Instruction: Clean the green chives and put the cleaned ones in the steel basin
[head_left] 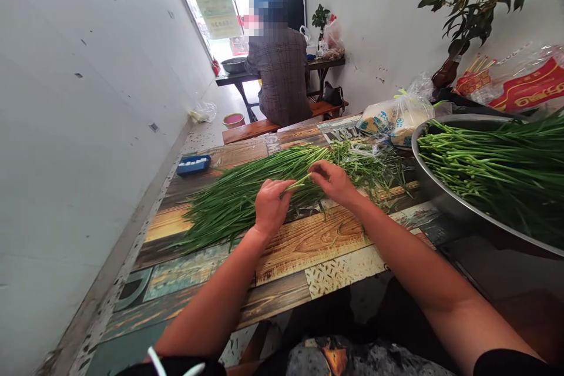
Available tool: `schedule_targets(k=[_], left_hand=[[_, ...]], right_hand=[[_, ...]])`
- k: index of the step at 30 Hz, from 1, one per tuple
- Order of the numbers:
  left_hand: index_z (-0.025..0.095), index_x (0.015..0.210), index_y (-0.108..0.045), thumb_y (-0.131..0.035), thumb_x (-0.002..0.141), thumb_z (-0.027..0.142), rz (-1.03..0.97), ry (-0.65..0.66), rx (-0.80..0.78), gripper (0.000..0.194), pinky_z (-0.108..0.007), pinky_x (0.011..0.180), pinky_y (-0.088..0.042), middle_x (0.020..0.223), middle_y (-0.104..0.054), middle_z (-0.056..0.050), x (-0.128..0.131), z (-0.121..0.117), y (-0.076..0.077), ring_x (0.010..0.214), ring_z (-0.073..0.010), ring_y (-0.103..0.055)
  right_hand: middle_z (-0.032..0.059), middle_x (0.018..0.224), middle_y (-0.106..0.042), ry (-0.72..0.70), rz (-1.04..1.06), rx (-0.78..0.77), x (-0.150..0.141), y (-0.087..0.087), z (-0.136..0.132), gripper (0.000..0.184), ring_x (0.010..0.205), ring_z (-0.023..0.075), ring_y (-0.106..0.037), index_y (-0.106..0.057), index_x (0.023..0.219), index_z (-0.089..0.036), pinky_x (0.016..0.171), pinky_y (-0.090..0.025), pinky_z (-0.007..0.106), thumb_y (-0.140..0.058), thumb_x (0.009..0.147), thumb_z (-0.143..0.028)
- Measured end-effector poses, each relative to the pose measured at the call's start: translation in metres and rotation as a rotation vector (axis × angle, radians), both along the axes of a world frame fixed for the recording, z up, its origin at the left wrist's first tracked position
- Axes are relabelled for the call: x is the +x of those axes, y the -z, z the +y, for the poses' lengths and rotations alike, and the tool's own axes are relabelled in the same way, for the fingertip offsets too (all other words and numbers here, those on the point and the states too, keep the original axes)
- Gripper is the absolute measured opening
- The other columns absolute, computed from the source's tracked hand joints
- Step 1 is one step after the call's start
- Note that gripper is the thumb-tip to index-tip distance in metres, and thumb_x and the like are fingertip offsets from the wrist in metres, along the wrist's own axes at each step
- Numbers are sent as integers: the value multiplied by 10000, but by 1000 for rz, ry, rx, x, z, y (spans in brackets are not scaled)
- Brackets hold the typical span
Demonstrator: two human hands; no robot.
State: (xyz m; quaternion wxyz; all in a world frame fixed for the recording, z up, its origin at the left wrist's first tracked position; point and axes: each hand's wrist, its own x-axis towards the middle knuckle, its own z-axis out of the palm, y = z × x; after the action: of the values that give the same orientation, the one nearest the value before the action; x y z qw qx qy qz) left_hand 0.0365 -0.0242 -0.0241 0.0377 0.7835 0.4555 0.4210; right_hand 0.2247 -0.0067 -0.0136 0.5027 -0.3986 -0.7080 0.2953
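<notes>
Fingers closed: our left hand grips few stalks, right hand pinches their ends. We look partway: bowl heaped, scraps loose, big pile remaining.

Large letters on the worktop can't be read surely; writing on the red packaging and poster is illegible.
</notes>
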Motion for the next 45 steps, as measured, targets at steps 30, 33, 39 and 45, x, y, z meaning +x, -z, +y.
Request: schedule_targets(k=[30,33,39,45], left_hand=[[192,808,-692,-596,833,300,-63,-36,-58,147,-313,736,-452,792,-710,-33,6,-2,3,749,-173,-588],[182,814,-690,-590,838,298,-47,-20,-55,156,-311,738,-452,793,-708,-41,5,-1,4,748,-173,-583],[191,807,-692,-591,842,299,-34,31,-39,152,-309,747,-448,791,-708,-37,4,1,5,728,-165,-588],[182,838,-684,-578,852,304,-26,47,-51,162,-306,748,-446,806,-703,-40,6,0,4,755,-171,-577]], right_hand=[[-26,528,-438,749,-64,78,60,-18,18,302,520,104,-391,-527,593,-172,544,-364,258,-592,765,-413],[56,832,-617,376,-355,232,47,-15,10,215,698,154,-521,-658,947,-156,686,-436,287,-555,792,-262],[85,870,-660,-26,-612,328,18,-3,6,222,837,194,-510,-717,935,-180,780,-420,334,-586,830,-325],[27,667,-669,-118,-151,-149,10,-4,3,300,657,133,-543,-726,715,-156,648,-413,269,-638,759,-440]])
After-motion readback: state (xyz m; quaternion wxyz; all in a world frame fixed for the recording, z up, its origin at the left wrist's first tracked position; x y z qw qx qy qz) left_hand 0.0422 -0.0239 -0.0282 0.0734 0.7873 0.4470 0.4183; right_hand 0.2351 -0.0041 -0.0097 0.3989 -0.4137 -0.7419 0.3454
